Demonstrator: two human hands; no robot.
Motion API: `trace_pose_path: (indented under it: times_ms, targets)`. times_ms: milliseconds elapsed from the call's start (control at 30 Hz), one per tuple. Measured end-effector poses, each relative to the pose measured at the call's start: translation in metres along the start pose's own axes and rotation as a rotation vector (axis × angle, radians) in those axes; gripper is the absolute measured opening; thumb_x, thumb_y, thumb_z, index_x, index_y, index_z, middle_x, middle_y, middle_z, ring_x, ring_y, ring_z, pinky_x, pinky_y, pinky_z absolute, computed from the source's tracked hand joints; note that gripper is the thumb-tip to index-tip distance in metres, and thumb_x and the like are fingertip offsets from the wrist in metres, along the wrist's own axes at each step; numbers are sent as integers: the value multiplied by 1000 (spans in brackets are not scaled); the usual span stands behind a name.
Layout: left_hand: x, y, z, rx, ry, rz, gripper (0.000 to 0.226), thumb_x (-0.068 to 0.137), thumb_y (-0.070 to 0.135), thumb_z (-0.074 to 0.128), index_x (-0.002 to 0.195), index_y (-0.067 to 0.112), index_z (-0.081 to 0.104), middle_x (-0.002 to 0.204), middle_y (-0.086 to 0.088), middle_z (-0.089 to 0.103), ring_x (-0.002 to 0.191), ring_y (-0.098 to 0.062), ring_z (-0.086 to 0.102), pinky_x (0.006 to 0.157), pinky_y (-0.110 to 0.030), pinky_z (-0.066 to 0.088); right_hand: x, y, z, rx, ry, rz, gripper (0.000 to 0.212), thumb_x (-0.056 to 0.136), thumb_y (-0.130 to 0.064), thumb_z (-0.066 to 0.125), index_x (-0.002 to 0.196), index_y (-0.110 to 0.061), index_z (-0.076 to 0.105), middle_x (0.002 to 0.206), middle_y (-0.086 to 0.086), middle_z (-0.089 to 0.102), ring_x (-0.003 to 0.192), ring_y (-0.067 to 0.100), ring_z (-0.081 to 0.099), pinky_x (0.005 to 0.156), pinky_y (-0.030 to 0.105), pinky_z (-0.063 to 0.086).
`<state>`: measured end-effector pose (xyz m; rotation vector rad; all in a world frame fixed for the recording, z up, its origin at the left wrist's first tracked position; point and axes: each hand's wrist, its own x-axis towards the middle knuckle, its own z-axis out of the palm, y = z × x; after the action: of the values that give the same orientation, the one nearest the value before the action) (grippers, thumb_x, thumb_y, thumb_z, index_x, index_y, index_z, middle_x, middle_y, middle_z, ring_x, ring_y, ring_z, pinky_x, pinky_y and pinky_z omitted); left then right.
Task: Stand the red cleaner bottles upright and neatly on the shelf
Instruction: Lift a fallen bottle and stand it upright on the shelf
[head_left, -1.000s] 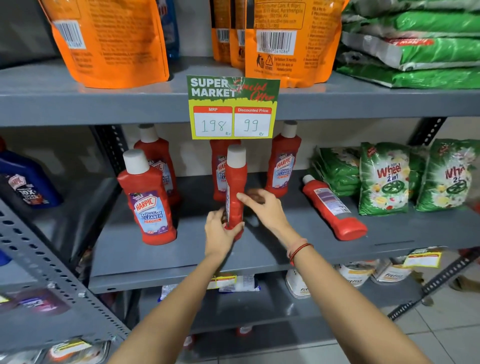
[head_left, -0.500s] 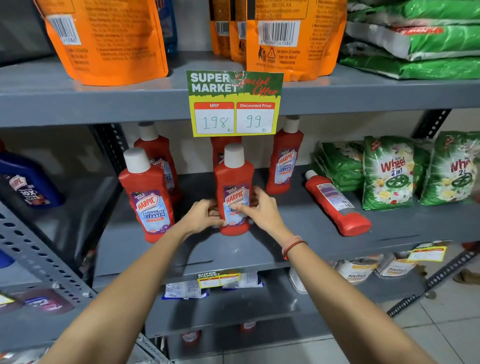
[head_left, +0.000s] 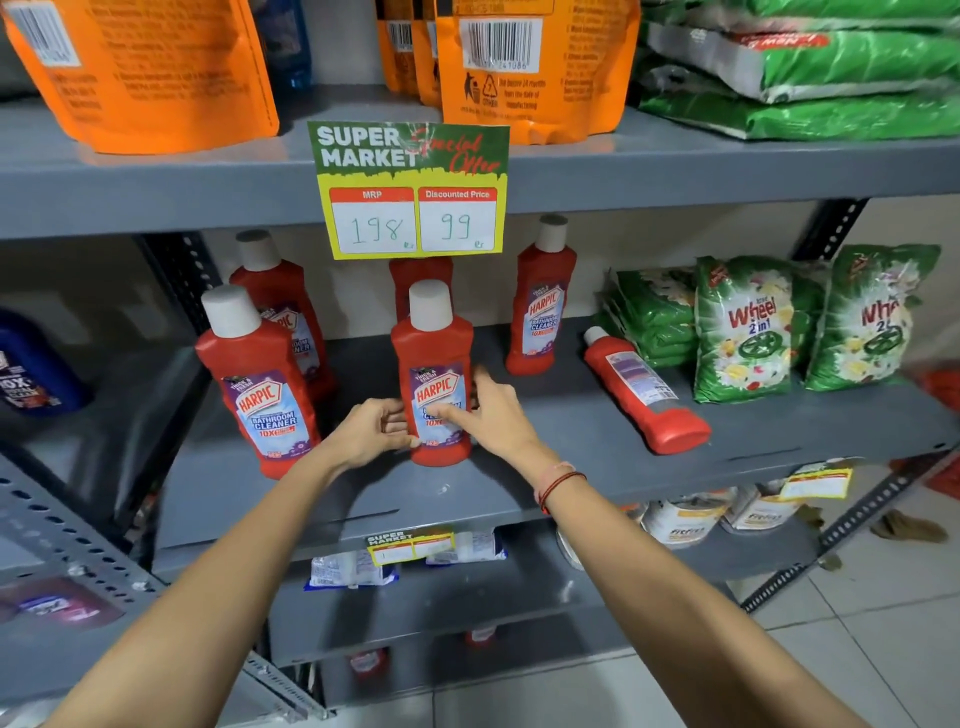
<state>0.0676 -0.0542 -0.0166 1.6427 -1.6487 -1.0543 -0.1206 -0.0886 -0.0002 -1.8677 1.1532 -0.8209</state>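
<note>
- Head view shows your left hand (head_left: 375, 431) and right hand (head_left: 491, 413) clasping the lower sides of a red plastic cleaner bottle with a white cap (head_left: 435, 374); both hands are closed on it.
- That bottle stands upright near the front of the grey metal shelf (head_left: 571, 467), label facing you.
- Square it gently: turn from the base, keep it flat, and line it up with the upright front-left red bottle (head_left: 257, 384).
- Release only once it sits steady.
- One red bottle lying on its side (head_left: 644, 397) to the right, near the green detergent packs (head_left: 748, 327), likely needs standing next.
</note>
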Motion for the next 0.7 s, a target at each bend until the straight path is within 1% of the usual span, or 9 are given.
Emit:
trace_pose_path:
  times_ms: [67, 133, 200, 267, 367, 400, 467, 567, 700]
  targets:
    - [-3, 1, -2, 224, -43, -51, 46, 75, 6, 72, 119, 8, 57, 122, -8, 62, 118, -25, 57, 104, -37, 44, 1, -1, -10, 7, -94, -5, 54, 82, -38, 67, 122, -8, 46, 124, 13, 63, 99, 20, 65, 81, 30, 56]
    - [-9, 1, -1, 582, -66, -111, 52, 77, 9, 69, 126, 7, 52, 131, -12, 57, 120, -28, 54, 103, -39, 44, 0, 4, -26, -48, -97, -7, 57, 86, -44, 60, 126, -7, 45, 122, 13, 63, 90, 14, 62, 71, 23, 50]
    - [-21, 7, 11, 793, 42, -180, 38, 81, 14, 61, 119, 12, 57, 125, -16, 59, 112, -33, 57, 93, -40, 48, -1, 14, -52, -112, 20, 1, 56, 87, -44, 58, 128, -6, 48, 121, 13, 63, 90, 16, 61, 77, 24, 47]
    - [-27, 24, 30, 855, 135, -198, 27, 83, 19, 55, 109, 12, 60, 116, -17, 61, 107, -36, 58, 86, -42, 48, 0, 34, -86, -162, 173, 27, 48, 88, -35, 61, 122, -2, 54, 120, 17, 64, 102, 26, 62, 89, 31, 47]
    - [-18, 55, 62, 675, -70, -127, 19, 82, 22, 60, 91, 5, 64, 98, -15, 66, 94, -34, 62, 79, -37, 49, 0, 70, -138, -533, 259, 222, 53, 88, -33, 61, 124, 5, 49, 127, 27, 55, 120, 39, 49, 102, 43, 38]
    - [-10, 67, 73, 549, -164, -93, 18, 82, 21, 62, 86, 4, 65, 90, -12, 67, 88, -29, 64, 76, -33, 48, -1, 81, -153, -677, 227, 338, 63, 86, -39, 61, 128, 5, 44, 131, 26, 50, 123, 39, 44, 104, 45, 36]
    - [7, 90, 95, 376, -248, -11, 18, 81, 20, 66, 89, 5, 69, 85, -7, 69, 81, -17, 62, 77, -26, 47, -5, 96, -170, -815, 110, 550, 89, 77, -55, 64, 136, 2, 31, 138, 23, 39, 130, 38, 33, 107, 46, 32]
    - [41, 113, 134, 97, -171, -6, 26, 81, 19, 67, 102, 5, 65, 90, -7, 67, 84, -15, 61, 88, -29, 49, -7, 111, -175, -786, 6, 669, 114, 68, -65, 66, 144, 2, 13, 147, 21, 28, 137, 35, 26, 110, 44, 28]
    - [85, 129, 173, -211, 9, -130, 37, 83, 28, 66, 111, 5, 62, 108, -15, 69, 103, -25, 63, 99, -38, 48, -5, 125, -169, -737, 186, 668, 107, 67, -48, 76, 140, 6, 18, 142, 20, 35, 133, 34, 33, 108, 43, 34]
